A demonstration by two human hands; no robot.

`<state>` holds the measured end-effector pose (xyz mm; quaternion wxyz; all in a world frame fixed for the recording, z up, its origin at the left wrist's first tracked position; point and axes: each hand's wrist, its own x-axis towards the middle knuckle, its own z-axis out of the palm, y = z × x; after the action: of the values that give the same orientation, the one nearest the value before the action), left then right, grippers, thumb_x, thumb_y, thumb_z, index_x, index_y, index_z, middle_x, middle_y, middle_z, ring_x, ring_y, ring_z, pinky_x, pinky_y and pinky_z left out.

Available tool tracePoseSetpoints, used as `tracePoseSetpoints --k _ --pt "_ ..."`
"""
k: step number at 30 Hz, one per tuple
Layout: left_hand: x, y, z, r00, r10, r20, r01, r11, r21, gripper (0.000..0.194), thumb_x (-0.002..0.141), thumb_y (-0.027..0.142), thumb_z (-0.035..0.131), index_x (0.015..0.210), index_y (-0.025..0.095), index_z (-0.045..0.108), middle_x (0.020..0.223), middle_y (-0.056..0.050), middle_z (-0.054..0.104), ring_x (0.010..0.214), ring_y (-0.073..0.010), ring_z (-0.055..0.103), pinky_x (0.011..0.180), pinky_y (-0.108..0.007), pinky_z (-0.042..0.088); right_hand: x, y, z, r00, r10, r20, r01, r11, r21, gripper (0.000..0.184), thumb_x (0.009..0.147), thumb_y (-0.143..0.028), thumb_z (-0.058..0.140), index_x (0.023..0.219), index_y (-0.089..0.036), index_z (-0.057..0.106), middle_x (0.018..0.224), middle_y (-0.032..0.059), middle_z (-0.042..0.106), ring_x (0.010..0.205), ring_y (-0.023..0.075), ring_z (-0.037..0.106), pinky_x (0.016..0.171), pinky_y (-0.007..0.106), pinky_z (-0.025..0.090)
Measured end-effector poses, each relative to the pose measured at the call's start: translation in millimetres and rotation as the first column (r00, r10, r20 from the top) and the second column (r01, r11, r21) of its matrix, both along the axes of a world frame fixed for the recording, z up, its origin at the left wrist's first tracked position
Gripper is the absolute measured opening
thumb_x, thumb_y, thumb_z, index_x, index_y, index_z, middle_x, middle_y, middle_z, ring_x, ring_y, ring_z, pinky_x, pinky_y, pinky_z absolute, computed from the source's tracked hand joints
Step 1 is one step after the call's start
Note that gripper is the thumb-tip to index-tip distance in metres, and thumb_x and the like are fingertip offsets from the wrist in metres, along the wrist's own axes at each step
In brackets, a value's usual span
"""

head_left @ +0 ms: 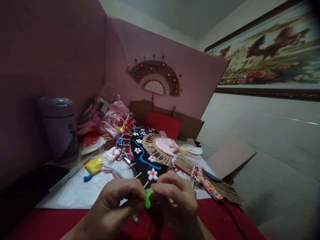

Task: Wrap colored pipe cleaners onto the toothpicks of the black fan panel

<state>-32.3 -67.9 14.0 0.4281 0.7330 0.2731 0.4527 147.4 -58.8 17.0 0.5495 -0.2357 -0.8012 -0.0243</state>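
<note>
Between the fingertips of my left hand [117, 198] and my right hand [178, 198] is a short bright green strand [148, 199], bumpy or twisted; whether it is yarn or clay I cannot tell. Both hands are closed in a pinch on it, side by side. A bit of teal strand [135, 218] hangs below my left hand. Just beyond my fingers lies a black fan-shaped craft piece [142, 156] with wooden sticks poking out, white flowers [152, 174] and a wavy blue line. My hands hide its near end.
A hot glue gun with a flowered cover [205, 183] lies at right, its cord running forward. Yellow clay in a bag [93, 166] rests on white paper [75, 191]. A purple tumbler [60, 130] stands left. A finished fan [156, 78] hangs on the pink panel [117, 50].
</note>
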Motion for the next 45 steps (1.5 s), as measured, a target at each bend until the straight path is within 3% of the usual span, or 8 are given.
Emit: tracePoseSetpoints --k 4,10,14,20,24,30,36,45 --pt "1.5 -2.0 -0.7 0.996 0.070 0.059 -0.066 0.996 -0.054 0.016 0.084 0.027 0.052 0.071 0.018 0.056 0.059 0.002 0.050 0.051 -0.0092 0.044 0.046 -0.019 0.036 -5.9 -1.1 0.6 0.990 -0.086 0.110 0.073 0.991 0.110 0.019 0.080 -0.011 0.053 0.095 -0.019 0.063 0.066 0.0010 0.056 0.057 0.0121 0.050 0.048 0.023 0.034" --pt "5.8 4.9 -7.9 0.934 0.356 -0.036 -0.314 0.863 0.397 0.016 0.086 0.012 0.043 0.074 0.018 0.051 0.064 0.000 0.053 0.057 -0.0106 0.048 0.053 -0.021 0.037 -11.8 -1.9 -6.1 0.950 -0.126 0.284 0.080 0.982 0.169 0.018 0.078 -0.011 0.043 0.084 -0.013 0.059 0.065 0.0049 0.058 0.056 0.0145 0.050 0.049 0.028 0.033" --pt "7.9 8.3 -11.5 0.888 0.443 -0.118 -0.315 0.777 0.544 0.019 0.083 0.007 0.042 0.069 0.017 0.051 0.061 -0.001 0.052 0.056 -0.0122 0.046 0.052 -0.023 0.032 -8.9 0.0 -8.1 0.948 -0.120 0.296 0.067 0.981 0.181 0.016 0.079 -0.010 0.042 0.082 -0.013 0.057 0.065 0.0052 0.058 0.057 0.0151 0.049 0.049 0.028 0.033" --pt "2.2 1.5 -0.8 0.992 0.063 -0.110 -0.046 0.988 0.150 0.020 0.085 0.017 0.043 0.067 0.018 0.051 0.062 0.000 0.052 0.058 -0.0116 0.047 0.054 -0.022 0.036 -3.3 -2.4 -0.5 0.999 0.029 0.040 -0.028 0.999 -0.036 0.011 0.083 -0.010 0.050 0.083 -0.018 0.058 0.070 0.0025 0.059 0.061 0.0124 0.053 0.053 0.025 0.040" --pt "0.3 -0.8 -1.7 0.998 0.009 0.056 -0.002 0.994 -0.113 0.017 0.082 0.025 0.052 0.067 0.018 0.053 0.058 0.002 0.047 0.053 -0.0109 0.044 0.049 -0.021 0.036 -7.0 -5.8 1.6 0.996 0.051 0.071 -0.047 0.997 -0.056 0.015 0.082 -0.009 0.050 0.087 -0.018 0.061 0.069 0.0032 0.059 0.061 0.0131 0.053 0.051 0.024 0.038" --pt "6.2 -0.7 -2.8 0.957 0.287 0.030 -0.286 0.930 0.233 0.019 0.083 0.019 0.049 0.064 0.017 0.052 0.057 0.001 0.050 0.053 -0.0100 0.046 0.050 -0.020 0.036 -10.3 -2.1 -6.4 0.978 0.009 0.209 -0.013 1.000 0.015 0.018 0.081 -0.010 0.043 0.086 -0.014 0.060 0.065 0.0039 0.057 0.057 0.0136 0.051 0.050 0.025 0.037" --pt "3.6 3.5 -3.2 0.972 0.230 0.050 -0.233 0.969 0.077 0.010 0.082 0.022 0.054 0.082 0.019 0.063 0.070 -0.001 0.060 0.059 -0.0121 0.055 0.051 -0.020 0.043 -9.0 -0.4 -4.0 0.972 0.023 0.233 -0.028 0.999 0.017 0.017 0.081 -0.011 0.042 0.084 -0.015 0.059 0.065 0.0036 0.056 0.057 0.0135 0.051 0.049 0.025 0.036" --pt "6.5 1.6 -0.6 0.944 0.330 -0.025 -0.317 0.924 0.212 0.015 0.083 0.020 0.051 0.072 0.018 0.061 0.062 0.000 0.059 0.057 -0.0118 0.055 0.052 -0.020 0.042 -9.9 -3.5 -3.4 0.953 -0.081 0.291 0.065 0.996 0.064 0.015 0.080 -0.013 0.043 0.084 -0.016 0.057 0.061 0.0033 0.054 0.055 0.0147 0.050 0.050 0.027 0.036"
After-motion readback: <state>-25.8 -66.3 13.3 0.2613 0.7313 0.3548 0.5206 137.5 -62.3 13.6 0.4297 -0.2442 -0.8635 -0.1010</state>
